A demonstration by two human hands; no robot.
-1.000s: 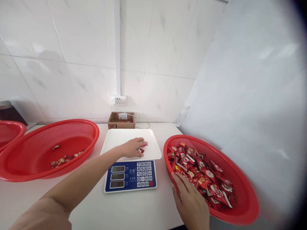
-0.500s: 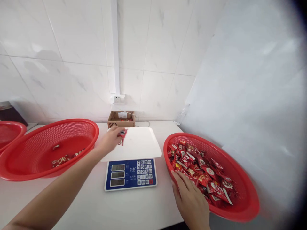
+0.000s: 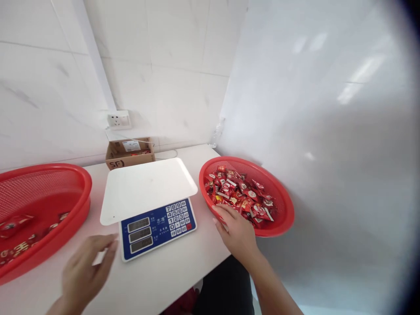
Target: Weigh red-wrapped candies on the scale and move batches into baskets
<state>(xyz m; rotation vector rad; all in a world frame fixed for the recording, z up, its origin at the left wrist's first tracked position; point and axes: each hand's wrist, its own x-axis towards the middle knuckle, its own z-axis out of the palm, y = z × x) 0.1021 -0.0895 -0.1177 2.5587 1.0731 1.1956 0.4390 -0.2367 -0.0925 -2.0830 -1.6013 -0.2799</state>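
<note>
My left hand (image 3: 87, 269) is over the white table at the lower left, between the left red basket (image 3: 85, 186) and the scale. It is slightly blurred, its fingers are bent, a gap shows between thumb and forefinger, and I see nothing in it. Over the near rim of the right red basket (image 3: 287, 205), my right hand (image 3: 236, 234) has its fingers on the inside and its thumb on the outside. Many small red wrapped packets (image 3: 244, 194) fill that basket. The scale's white pan (image 3: 149, 188) is bare, above a blue keypad panel (image 3: 159, 227).
Behind the scale stands an open cardboard box (image 3: 129, 157) with a few packets inside. A socket (image 3: 118, 120) is on the tiled wall above it. A clear plastic bottle (image 3: 216, 133) stands at the back corner, beside a pale wall panel on the right.
My left hand has moved from above the pan down to the lower left, and the red packets it held are gone from it. My view has swung right. My right hand stays at the basket rim.
</note>
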